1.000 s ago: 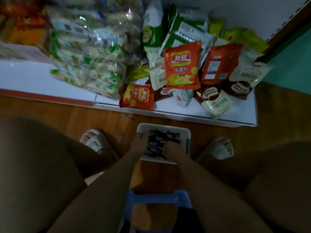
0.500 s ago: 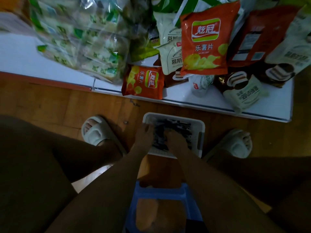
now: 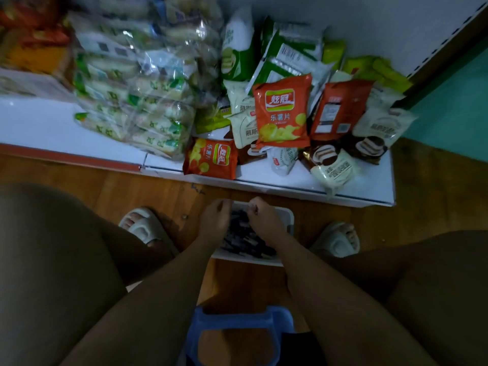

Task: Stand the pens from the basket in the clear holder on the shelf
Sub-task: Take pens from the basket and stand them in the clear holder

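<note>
Our fingers are curling down among the dark pens [image 3: 245, 233], though we cannot tell whether they are pinching any; our left hand [image 3: 214, 220] and right hand [image 3: 264, 220] are now reaching the far end of the white plastic basket [image 3: 286, 220] rather than its middle, so gathering is likely continuing. We are counting two hands, one basket, pens too tangled to count, and no clear holder in view.

Both hands moved from the near and middle part of the basket [image 3: 289, 220] up to its far edge. Left hand [image 3: 214, 220] was flat on the left rim, now fingers curled at the far left corner; right hand [image 3: 261, 219] was down among the pens [image 3: 237, 233], now fingers bunched at the far rim, maybe pinching something, too dark to tell
</note>
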`<state>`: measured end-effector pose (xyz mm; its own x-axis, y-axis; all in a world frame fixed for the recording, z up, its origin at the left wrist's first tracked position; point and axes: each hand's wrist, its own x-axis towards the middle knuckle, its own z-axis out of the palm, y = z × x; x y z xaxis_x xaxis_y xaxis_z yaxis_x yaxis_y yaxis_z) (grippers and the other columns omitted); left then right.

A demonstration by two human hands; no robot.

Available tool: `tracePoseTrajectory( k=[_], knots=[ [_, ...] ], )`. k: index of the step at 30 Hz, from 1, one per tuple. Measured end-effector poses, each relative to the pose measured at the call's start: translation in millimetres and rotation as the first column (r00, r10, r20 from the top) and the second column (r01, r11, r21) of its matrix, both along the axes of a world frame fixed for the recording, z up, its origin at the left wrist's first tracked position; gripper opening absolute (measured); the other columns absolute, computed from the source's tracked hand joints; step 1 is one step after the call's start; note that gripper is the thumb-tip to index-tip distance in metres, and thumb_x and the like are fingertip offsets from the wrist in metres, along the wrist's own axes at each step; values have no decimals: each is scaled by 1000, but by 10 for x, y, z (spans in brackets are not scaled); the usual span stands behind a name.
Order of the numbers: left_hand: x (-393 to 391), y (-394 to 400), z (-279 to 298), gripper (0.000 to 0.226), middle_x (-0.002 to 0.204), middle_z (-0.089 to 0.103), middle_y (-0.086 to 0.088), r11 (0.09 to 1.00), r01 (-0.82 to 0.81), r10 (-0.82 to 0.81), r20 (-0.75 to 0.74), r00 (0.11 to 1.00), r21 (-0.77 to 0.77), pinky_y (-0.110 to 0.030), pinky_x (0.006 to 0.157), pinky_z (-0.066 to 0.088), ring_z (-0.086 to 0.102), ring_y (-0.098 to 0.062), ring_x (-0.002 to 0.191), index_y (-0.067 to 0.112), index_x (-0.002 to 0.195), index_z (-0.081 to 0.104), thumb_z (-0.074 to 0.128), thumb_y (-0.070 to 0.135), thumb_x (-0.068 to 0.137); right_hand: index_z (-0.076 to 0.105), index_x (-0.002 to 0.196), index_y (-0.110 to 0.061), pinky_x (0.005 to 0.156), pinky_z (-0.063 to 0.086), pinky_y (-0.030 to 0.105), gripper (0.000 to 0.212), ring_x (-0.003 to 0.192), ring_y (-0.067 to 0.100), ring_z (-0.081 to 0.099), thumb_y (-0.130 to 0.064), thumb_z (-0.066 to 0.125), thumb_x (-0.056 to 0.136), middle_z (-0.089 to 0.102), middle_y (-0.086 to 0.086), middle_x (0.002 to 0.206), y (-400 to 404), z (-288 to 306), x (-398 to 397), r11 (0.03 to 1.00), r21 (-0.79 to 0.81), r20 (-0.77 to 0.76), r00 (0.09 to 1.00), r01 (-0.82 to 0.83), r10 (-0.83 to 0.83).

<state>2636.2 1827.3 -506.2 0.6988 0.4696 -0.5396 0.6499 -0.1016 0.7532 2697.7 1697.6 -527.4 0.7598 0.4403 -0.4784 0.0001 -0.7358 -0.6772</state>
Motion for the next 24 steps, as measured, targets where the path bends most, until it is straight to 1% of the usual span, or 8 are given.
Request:
tracePoseTrajectory(
  k=[2, 4, 8, 12, 15, 17, 20, 24],
  knots=[
    [61, -19, 146, 29, 93, 65, -6, 1000, -1, 1, 81, 997, -3, -32, 76, 41, 59, -20, 91, 11, 94, 65, 42, 28, 101, 50, 92, -9, 64, 44, 38, 17, 70, 24, 54, -22, 44, 101, 58, 13, 81, -24, 177, 19, 996, 77, 68, 997, 41, -47],
    [116, -32, 344, 25, 93, 64, -3, 1000, 4, -1, 155, 988, -18, -31, 77, 43, 58, -18, 91, 15, 96, 64, 43, 28, 101, 47, 87, -12, 62, 45, 41, 19, 66, 23, 54, -24, 44, 101, 56, 9, 74, -42, 375, 43, 989, 141, 154, 986, 43, -65],
    [216, 7, 803, 23, 94, 65, -6, 993, 89, -108, 275, 955, 84, -28, 69, 41, 57, -18, 87, 14, 100, 64, 45, 28, 101, 49, 88, -17, 69, 53, 45, 14, 74, 21, 61, -26, 54, 98, 63, 4, 80, -92, 874, 128, 978, 207, 234, 968, 39, -88],
    [328, 69, 1420, 19, 97, 67, -1, 984, 55, -123, 427, 896, 170, -28, 74, 44, 60, -17, 91, 19, 101, 65, 47, 26, 100, 54, 93, -19, 68, 51, 36, 14, 73, 12, 59, -32, 58, 97, 63, -4, 83, -154, 1568, 254, 954, 294, 367, 914, 63, -173],
    [388, 80, 1982, 17, 93, 69, 6, 969, 13, -161, 591, 790, 246, -32, 81, 52, 64, -11, 91, 29, 94, 65, 49, 28, 97, 56, 93, -23, 69, 52, 31, 13, 77, 10, 62, -36, 60, 95, 64, -7, 84, -170, 2172, 371, 917, 391, 509, 814, 71, -280],
    [447, 78, 2367, 18, 86, 69, 10, 953, -22, -198, 677, 709, 301, -32, 71, 53, 64, -7, 80, 32, 90, 66, 49, 30, 95, 57, 93, -24, 66, 51, 29, 12, 75, 10, 63, -36, 61, 94, 64, -9, 80, -145, 2591, 457, 880, 472, 560, 756, 44, -338],
    [566, 112, 2958, 21, 74, 67, 6, 917, -102, -257, 765, 590, 386, -29, 55, 46, 59, -7, 63, 24, 87, 69, 50, 30, 93, 56, 89, -26, 65, 49, 32, 12, 70, 12, 62, -36, 61, 93, 62, -10, 74, -91, 3241, 572, 847, 531, 624, 672, 10, -399],
    [697, 250, 3660, 22, 70, 63, 7, 831, -239, -365, 816, 447, 503, -29, 58, 46, 59, -10, 64, 18, 84, 67, 49, 27, 94, 57, 91, -18, 65, 50, 36, 17, 72, 15, 61, -35, 58, 95, 63, -3, 75, -47, 3998, 690, 794, 603, 652, 623, -81, -432]
  ],
)
